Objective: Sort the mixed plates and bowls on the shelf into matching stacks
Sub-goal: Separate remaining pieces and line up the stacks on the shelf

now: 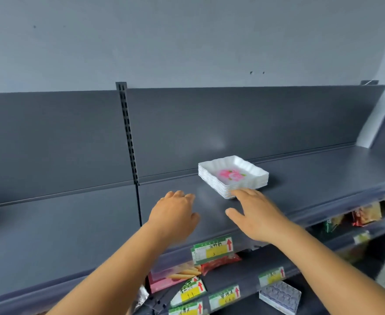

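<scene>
Head view, nearest first: two bare forearms rise from the bottom edge toward a dark grey shelf (312, 169). Below its front lip hang green-and-yellow price tags (212, 248) with red arrows, and snack packets (178, 275) lie on the lower shelves. The left hand (175, 212) hovers over the shelf palm down, fingers loosely bent and close together, holding nothing; whether it touches the surface cannot be told. The right hand (255, 212) reaches further in, palm down, thumb spread wide to the left, fingers straight and together, their tips at the near edge of the plates (233, 176); contact is likely but blurred. The plates form one neat stack of white rectangular dishes with scalloped rims, the top one showing a pink flower print, sitting mid-shelf just right of centre. Behind stand the back panel (232, 123), a slotted upright (128, 133) and a grey wall (187, 37)
</scene>
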`<state>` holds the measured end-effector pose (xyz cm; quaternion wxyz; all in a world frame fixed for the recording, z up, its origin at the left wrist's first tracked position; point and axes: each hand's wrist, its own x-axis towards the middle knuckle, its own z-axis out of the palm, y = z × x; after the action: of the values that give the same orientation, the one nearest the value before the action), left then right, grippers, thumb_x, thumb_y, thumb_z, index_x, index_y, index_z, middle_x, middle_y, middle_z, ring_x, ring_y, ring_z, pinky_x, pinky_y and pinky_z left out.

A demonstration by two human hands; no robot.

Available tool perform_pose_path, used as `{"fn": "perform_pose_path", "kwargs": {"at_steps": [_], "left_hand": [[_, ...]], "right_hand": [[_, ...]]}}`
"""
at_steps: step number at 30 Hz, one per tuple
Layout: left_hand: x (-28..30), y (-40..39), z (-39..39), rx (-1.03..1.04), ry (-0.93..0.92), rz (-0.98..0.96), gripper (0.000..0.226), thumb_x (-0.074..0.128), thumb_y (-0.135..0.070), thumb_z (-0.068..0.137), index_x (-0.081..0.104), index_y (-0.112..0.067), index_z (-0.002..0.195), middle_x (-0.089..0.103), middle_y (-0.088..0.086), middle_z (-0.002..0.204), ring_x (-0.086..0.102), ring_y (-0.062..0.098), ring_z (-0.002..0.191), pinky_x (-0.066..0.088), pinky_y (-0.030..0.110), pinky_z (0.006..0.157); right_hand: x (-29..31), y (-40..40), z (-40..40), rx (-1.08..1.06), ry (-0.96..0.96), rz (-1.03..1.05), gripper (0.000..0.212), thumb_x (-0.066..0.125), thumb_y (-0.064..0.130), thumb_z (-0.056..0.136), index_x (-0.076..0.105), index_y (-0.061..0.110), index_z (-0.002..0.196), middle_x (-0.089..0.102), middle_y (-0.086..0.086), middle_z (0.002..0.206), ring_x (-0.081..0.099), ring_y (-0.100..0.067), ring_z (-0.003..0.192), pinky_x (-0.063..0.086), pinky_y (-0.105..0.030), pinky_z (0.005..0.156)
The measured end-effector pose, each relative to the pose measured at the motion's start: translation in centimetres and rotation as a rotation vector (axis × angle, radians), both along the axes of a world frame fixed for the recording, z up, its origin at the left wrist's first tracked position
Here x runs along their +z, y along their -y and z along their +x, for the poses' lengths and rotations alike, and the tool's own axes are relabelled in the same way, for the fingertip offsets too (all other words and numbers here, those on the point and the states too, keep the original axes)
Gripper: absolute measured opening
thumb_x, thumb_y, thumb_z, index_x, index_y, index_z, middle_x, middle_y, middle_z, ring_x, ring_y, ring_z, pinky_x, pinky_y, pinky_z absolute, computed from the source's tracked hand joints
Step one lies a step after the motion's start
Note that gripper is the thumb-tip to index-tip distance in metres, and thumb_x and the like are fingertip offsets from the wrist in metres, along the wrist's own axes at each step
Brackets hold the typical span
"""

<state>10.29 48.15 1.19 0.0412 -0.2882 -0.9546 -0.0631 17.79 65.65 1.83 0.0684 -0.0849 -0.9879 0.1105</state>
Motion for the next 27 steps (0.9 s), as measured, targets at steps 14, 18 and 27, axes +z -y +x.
{"fn": "perform_pose_path", "kwargs": {"at_steps": [14,18,27], "left_hand": [[-1.2,-11.2,-9.6,0.06,0.101,0.065,0.059,0.029,-0.055,0.097,0.042,-0.007,0.128,0.058,0.008,0.124,0.054,0.028,0.114,0.044,0.036,0.083],[-2.1,-13.2,-11.1,0.121,0.161,0.102,0.068,0.026,-0.054,0.098,0.029,0.0,0.139,0.061,0.012,0.119,0.06,0.031,0.106,0.044,0.036,0.078],[-3.1,-14.8,-11.8,0.303,0.505,0.531,0.037,0.04,-0.03,0.093,0.039,-0.007,0.122,0.066,0.008,0.103,0.064,0.025,0.08,0.053,0.036,0.071]], "right_hand": [[-0.6,-12.6,-8.0,-0.245,-0.018,-0.148,0.058,0.043,0.04,0.097,0.027,0.019,0.148,0.032,0.001,0.152,0.032,-0.021,0.137,0.034,-0.033,0.106],[-1.4,-14.6,-10.8,-0.281,-0.017,-0.256,0.059,0.041,0.043,0.096,0.027,0.019,0.147,0.035,-0.001,0.149,0.04,-0.022,0.13,0.04,-0.035,0.099],[-2.8,-17.1,-14.5,-0.27,0.008,-0.701,0.034,0.038,0.031,0.094,0.05,0.024,0.125,0.058,0.002,0.112,0.064,-0.024,0.093,0.058,-0.042,0.083]]}}
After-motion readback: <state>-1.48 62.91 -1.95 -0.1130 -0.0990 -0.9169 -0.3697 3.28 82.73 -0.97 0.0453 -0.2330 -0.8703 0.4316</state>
